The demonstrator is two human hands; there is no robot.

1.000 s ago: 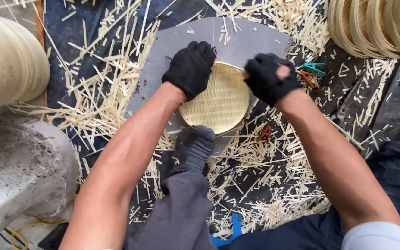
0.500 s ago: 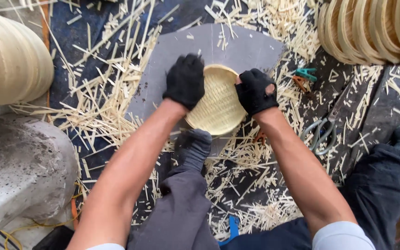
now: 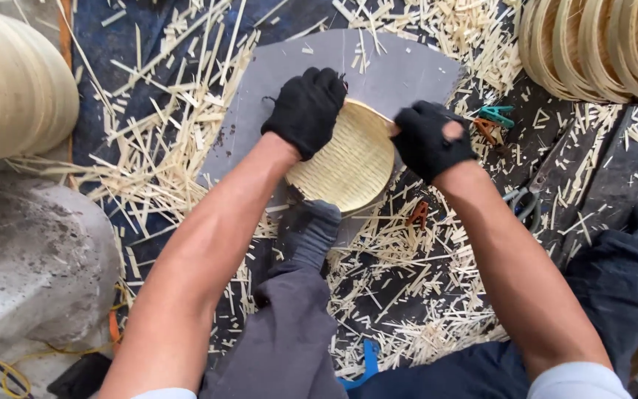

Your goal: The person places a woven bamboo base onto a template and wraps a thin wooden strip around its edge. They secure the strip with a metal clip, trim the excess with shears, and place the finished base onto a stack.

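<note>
Left hand: gloved in black, curled over the rim of the woven bamboo tray at its 10 o'clock edge; the fingers are closed around the rim.
Right hand: gloved in black with a hole showing at one knuckle, clamped shut on the tray's rim at about 2 o'clock.
Woven bamboo tray: round, shallow and pale yellow, held between both hands just above centre of the view; it is laid over the grey board, and its 6 o'clock edge is touched by the foot.
Foot: covered by a dark grey sock, set at 6 o'clock of the tray, with the toes pressed against the tray's lower rim.
Grey board: flat, with rounded corners, spread on the floor under the tray and reaching toward 12 o'clock.
Bamboo offcuts: thin pale strips scattered thickly over the dark floor all around the board.
Stacked trays: finished round pieces leaned together at 1 o'clock, well apart from the hands.
Clips: a green one and an orange one lying at 3 o'clock of the tray, near the right hand.
</note>
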